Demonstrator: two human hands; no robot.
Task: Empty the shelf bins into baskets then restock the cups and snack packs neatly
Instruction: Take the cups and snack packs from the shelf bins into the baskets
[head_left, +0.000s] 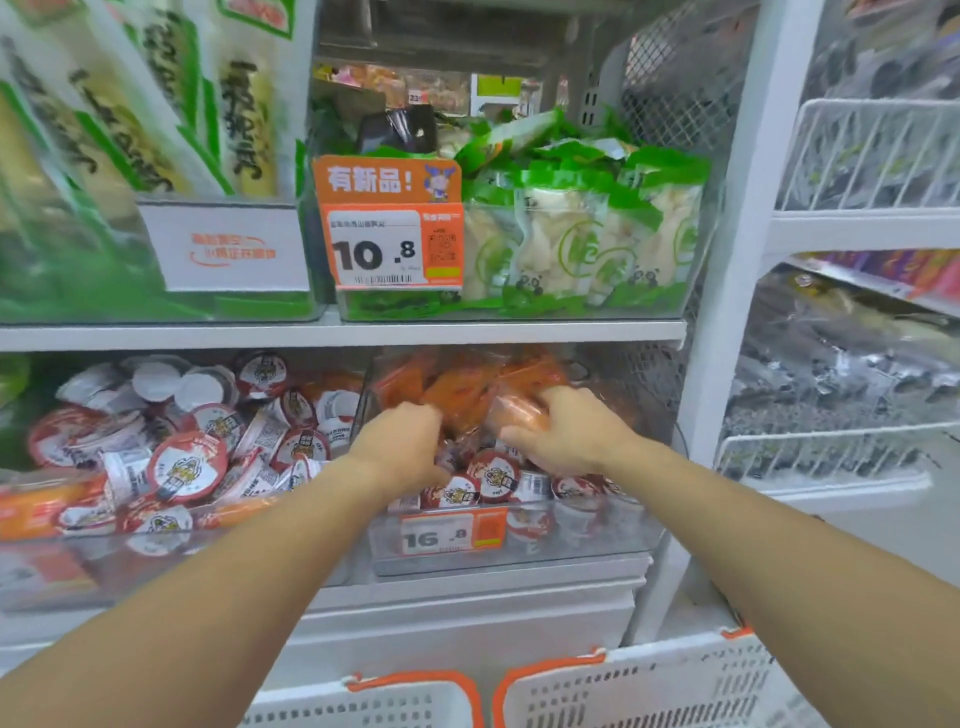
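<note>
Bright even store light, motion-blurred (worst leftward), edges bowed.

price tag 10.8 (390, 248) | white sign (228, 248) | wire racks (872, 156) right

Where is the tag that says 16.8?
In the head view, the 16.8 price tag hangs on the front wall of the lower-shelf clear bin, low centre, just below both hands.
</note>
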